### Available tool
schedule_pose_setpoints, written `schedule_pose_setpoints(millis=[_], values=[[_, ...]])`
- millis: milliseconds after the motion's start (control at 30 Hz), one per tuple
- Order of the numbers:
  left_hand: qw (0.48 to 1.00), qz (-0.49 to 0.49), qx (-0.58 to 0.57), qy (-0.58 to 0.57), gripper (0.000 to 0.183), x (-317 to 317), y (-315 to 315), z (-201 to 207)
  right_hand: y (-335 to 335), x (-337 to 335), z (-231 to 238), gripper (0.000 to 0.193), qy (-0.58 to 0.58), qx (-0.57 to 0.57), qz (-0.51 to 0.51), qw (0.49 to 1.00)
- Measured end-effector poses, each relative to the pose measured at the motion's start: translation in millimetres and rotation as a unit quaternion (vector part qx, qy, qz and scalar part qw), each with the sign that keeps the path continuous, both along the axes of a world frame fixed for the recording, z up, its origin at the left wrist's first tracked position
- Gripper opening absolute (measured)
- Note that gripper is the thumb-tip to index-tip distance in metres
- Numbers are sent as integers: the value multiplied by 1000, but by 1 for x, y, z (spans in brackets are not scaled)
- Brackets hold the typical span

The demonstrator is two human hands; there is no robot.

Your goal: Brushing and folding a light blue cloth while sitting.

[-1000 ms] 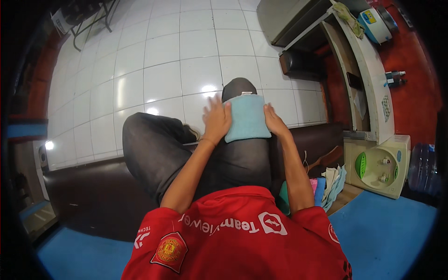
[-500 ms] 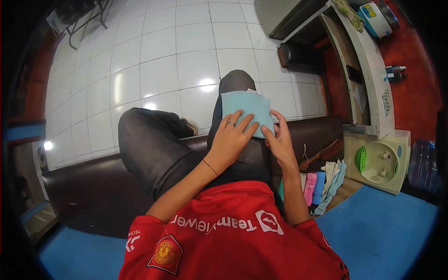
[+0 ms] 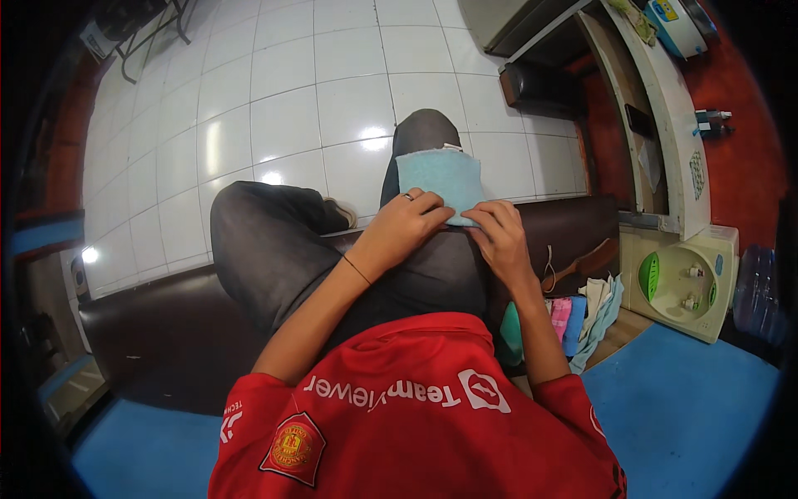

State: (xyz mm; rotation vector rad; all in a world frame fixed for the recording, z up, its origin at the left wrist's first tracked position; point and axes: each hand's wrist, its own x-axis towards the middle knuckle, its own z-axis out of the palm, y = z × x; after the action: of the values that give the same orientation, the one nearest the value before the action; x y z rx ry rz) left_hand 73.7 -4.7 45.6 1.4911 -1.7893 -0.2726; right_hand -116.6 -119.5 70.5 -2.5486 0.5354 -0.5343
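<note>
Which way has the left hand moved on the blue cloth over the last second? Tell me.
Yes. The left hand has slid off the left side of the light blue cloth toward the person, down the thigh; its fingers now rest at the cloth's near edge.

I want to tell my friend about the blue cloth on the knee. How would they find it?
Look at the person sitting on the dark brown sofa, then along the right leg in grey trousers. On its knee lies the light blue cloth, with the left hand and right hand on its near edge. The other coloured cloths sit piled beside the sofa; this one lies flat and alone.
</note>
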Motion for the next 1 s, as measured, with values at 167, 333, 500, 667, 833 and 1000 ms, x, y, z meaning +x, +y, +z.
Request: schedule_pose_setpoints(millis=[167, 333, 500, 667, 833, 1000], values=[[990, -10, 35, 135, 18, 18, 8, -7, -16, -6, -1, 16, 8, 76, -11, 997], [966, 39, 108, 230, 17, 19, 11, -10, -23, -2, -8, 16, 27, 248, -74, 966], [942, 65, 139, 299, 18, 19, 11, -16, -33, -7, -32, 19, 67, 364, -134, 919], [936, 41, 148, 315, 19, 24, 14, -18, -34, -12, -45, 22, 18, 389, -114, 914], [908, 132, 184, 354, 20, 20, 18, -24, -22, 4, -23, 12, 7, 236, -154, 959], [983, 152, 37, 98, 26, 5, 19, -8, -19, 11, 2, 17, -25, -24, -14, 999]])
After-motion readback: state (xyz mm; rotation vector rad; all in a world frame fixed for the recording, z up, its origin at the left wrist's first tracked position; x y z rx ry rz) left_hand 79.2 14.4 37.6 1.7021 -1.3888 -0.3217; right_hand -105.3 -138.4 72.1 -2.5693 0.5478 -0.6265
